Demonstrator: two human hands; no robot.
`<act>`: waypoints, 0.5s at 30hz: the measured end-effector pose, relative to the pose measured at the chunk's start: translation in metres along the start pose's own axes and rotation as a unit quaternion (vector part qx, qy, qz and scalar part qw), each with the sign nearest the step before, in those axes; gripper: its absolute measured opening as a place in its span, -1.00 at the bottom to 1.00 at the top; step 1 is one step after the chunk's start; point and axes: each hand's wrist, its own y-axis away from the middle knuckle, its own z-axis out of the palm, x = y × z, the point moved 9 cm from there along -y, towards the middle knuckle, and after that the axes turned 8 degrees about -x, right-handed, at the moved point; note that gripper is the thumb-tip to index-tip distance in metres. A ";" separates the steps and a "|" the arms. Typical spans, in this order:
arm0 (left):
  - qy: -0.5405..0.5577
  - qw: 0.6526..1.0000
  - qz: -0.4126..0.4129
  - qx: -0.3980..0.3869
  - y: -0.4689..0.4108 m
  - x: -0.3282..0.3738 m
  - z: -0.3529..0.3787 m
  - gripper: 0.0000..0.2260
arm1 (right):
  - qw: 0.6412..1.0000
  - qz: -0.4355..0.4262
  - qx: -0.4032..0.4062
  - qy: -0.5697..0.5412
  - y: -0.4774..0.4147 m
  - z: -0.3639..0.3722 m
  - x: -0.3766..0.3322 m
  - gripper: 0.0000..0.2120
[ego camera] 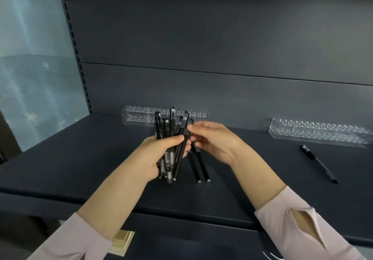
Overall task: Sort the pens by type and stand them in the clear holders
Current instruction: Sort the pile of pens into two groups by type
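Black pens (pixel 172 124) bunched, gripped by left fingers (pixel 174 140); right fingers (pixel 199 127) seemingly pinch two separate pens (pixel 198 164).

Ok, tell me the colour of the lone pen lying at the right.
Black; the lone slim pen shows best in the head view.

Clear glossy plastic holders (pixel 137 116); black plastic pens (pixel 172 127); matt dark metal shelf (pixel 80 159); smooth cloth sleeve (pixel 302 223).

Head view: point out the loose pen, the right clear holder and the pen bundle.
loose pen (pixel 320 163), head view, middle of the barrel.
right clear holder (pixel 314 137), head view, front wall.
pen bundle (pixel 172 124), head view, upper part of one pen.
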 end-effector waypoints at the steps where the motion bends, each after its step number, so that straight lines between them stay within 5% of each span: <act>1: 0.015 1.000 -0.003 0.005 0.000 -0.001 -0.001 -0.85 | 1.000 -0.007 0.021 -0.019 0.000 -0.006 -0.002 -0.93; 9: 0.031 0.998 -0.026 0.039 -0.004 -0.009 -0.027 -0.80 | 0.962 0.084 0.133 0.221 0.007 -0.063 0.015 -0.92; 15: -0.047 0.998 -0.031 0.031 -0.008 -0.007 -0.036 -0.87 | 0.953 0.094 0.167 0.237 -0.002 -0.057 0.031 -0.84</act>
